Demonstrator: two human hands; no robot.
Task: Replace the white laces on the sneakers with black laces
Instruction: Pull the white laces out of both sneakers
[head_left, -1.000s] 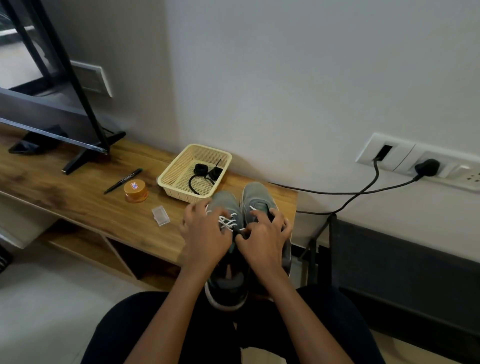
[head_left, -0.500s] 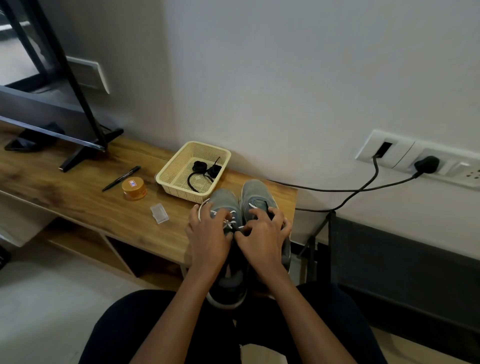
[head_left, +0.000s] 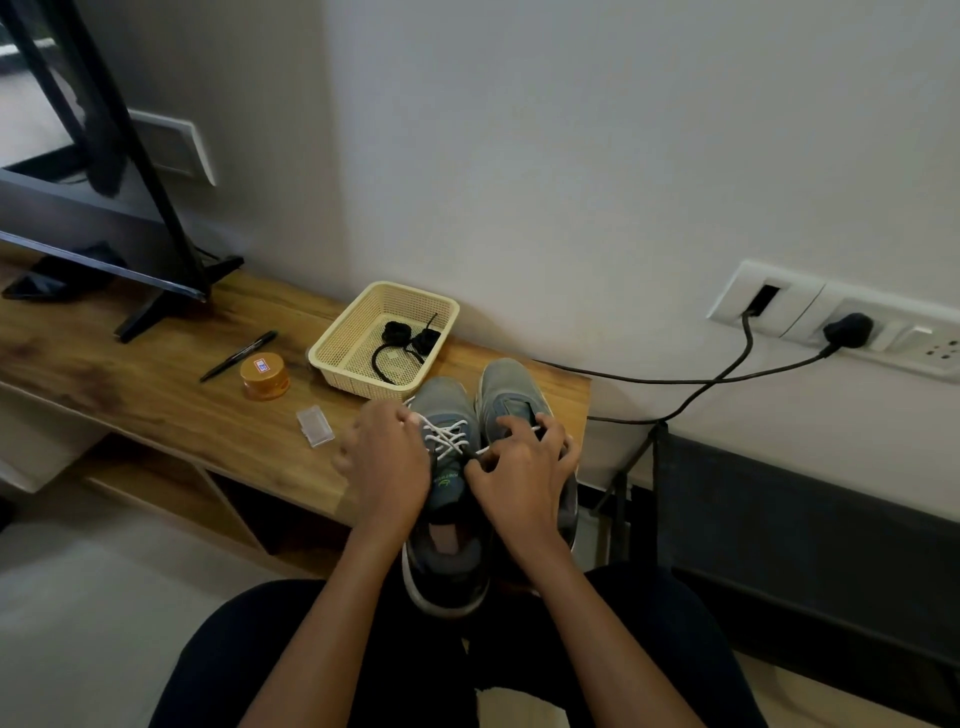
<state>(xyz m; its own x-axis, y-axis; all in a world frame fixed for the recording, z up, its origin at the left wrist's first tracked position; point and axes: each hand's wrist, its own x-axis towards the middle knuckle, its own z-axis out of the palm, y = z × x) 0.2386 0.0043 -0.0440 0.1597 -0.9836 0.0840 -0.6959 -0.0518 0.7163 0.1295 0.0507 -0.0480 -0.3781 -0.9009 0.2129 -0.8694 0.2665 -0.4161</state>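
On left sneaker (head_left: 445, 467): both hands pinching white lace (head_left: 447, 436), unlacing barely started; black laces (head_left: 410, 343) untouched in basket (head_left: 332, 358).

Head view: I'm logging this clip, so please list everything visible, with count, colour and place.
sneakers: two, grey, side by side at the shelf's right end, heels over its edge
white laces: criss-crossed on the left sneaker
black laces: coiled, count unclear, in the basket
basket: one, cream, behind the sneakers
jar: one, orange, left of the basket
pen: one, black, left of the jar
clear box: one, near the front edge
shelf: one, wooden, along the wall
screen stand: black, far left
sockets: white, on the wall, two black cables plugged in
left hand: at the left sneaker's laces
right hand: grip pinching a white lace
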